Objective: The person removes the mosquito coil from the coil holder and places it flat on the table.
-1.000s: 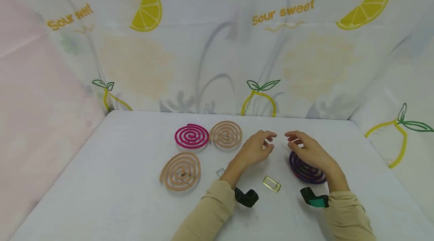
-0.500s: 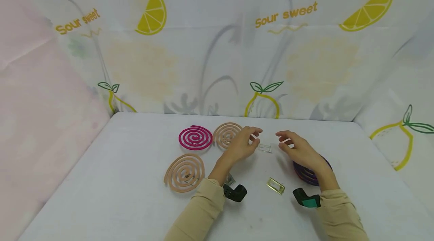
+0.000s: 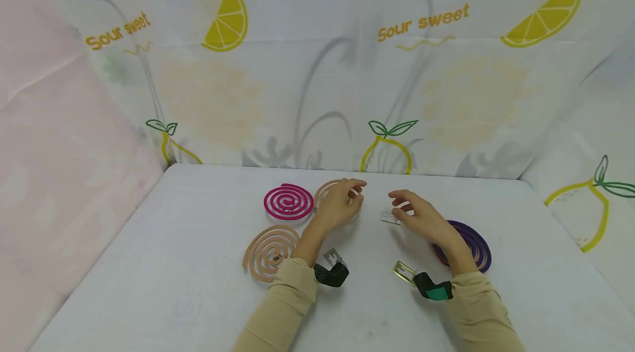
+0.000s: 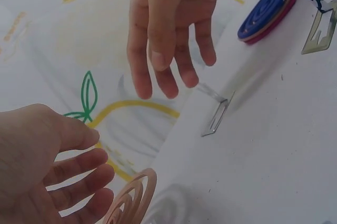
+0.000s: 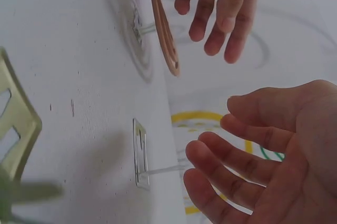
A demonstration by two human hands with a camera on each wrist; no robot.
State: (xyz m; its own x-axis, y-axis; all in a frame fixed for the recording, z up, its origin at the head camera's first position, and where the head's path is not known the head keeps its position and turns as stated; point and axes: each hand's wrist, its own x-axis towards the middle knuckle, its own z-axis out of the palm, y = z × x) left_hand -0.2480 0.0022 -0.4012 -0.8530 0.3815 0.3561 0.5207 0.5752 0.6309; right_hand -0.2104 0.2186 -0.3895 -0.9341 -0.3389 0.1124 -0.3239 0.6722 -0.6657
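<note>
My left hand (image 3: 339, 205) hovers over the far tan mosquito coil, its fingers loosely bent and nothing in them. In the left wrist view that tan coil (image 4: 150, 182) stands raised above the table. My right hand (image 3: 421, 217) hangs in the air, fingers relaxed and holding nothing, near a small silver metal coil stand (image 3: 389, 218). Beneath the right forearm lies a purple mosquito coil (image 3: 478, 242), partly hidden; the left wrist view shows a reddish layer under its blue-purple top (image 4: 268, 5).
Left of the hands are a magenta coil (image 3: 288, 202) and a nearer tan coil (image 3: 263, 255). A silver stand (image 3: 331, 256) lies beside the left wrist, a gold stand (image 3: 404, 272) beside the right wrist camera. The white table (image 3: 149, 264) ends at a printed cloth backdrop (image 3: 297, 65).
Both hands have shifted left, the left one from right of the far tan coil to over it. The silver stand between the hands and more of the purple coil have come into view.
</note>
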